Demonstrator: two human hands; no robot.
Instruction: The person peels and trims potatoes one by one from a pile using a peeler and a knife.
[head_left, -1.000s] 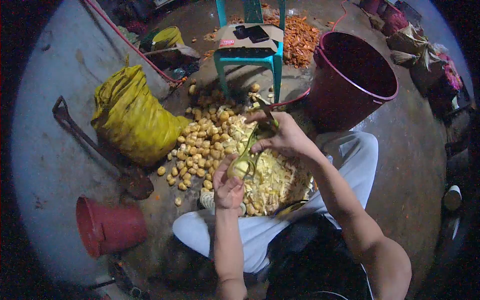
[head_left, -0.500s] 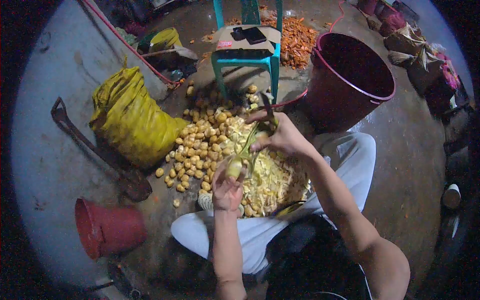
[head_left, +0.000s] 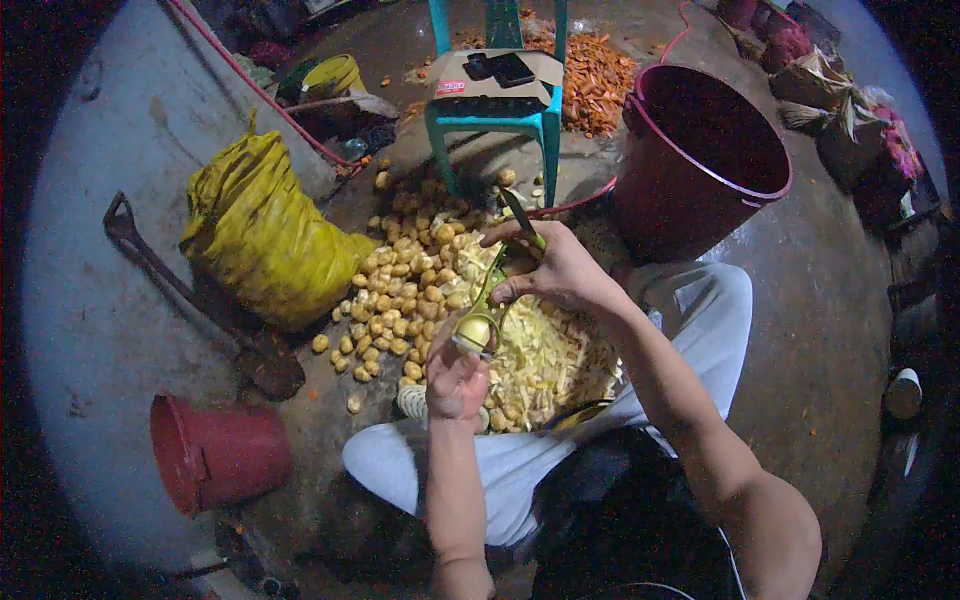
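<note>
My left hand is closed round a pale peeled potato, held up low in front of me. My right hand grips a green peeler, whose loop-shaped head lies against the potato. From the top of that same hand sticks a dark knife-like blade; whether it is a separate tool, I cannot tell. Beneath both hands spreads a heap of light peelings. Brown unpeeled-looking potatoes lie in a pile to the left of it.
A yellow sack and a shovel are at the left, with a red bucket nearer me. A large dark red tub stands at right. Ahead, a teal chair carries cardboard and dark devices; orange pieces lie behind it.
The blade in my right hand has tilted left, and the peeler's head now sits round the potato's end. My left hand has barely moved; its potato shows a paler face.
</note>
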